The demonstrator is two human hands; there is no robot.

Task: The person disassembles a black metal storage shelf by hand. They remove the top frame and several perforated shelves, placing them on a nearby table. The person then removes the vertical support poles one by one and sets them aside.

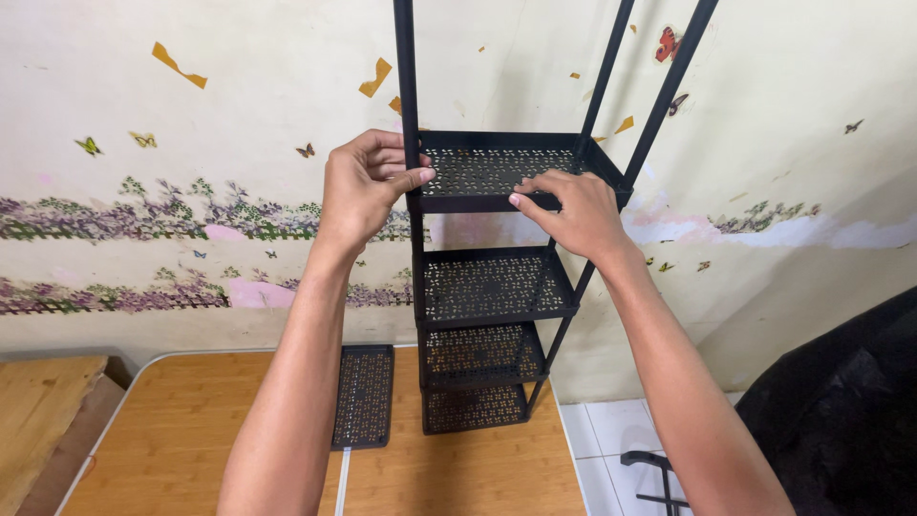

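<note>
At the top shelf (497, 172) of the black rack (482, 287), the left hand (361, 186) is wrapping its fingers (406, 177) around the front-left post (409, 115), while the right hand (573, 212) is pressing together fingers on that shelf's front edge. Below that shelf, the rack is standing on the wooden bench (191, 430), a loose perforated panel (363, 397) lying just beside its base.

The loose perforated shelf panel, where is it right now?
The loose black shelf panel lies flat on the wooden table, just left of the rack's base, below the left forearm.
</note>
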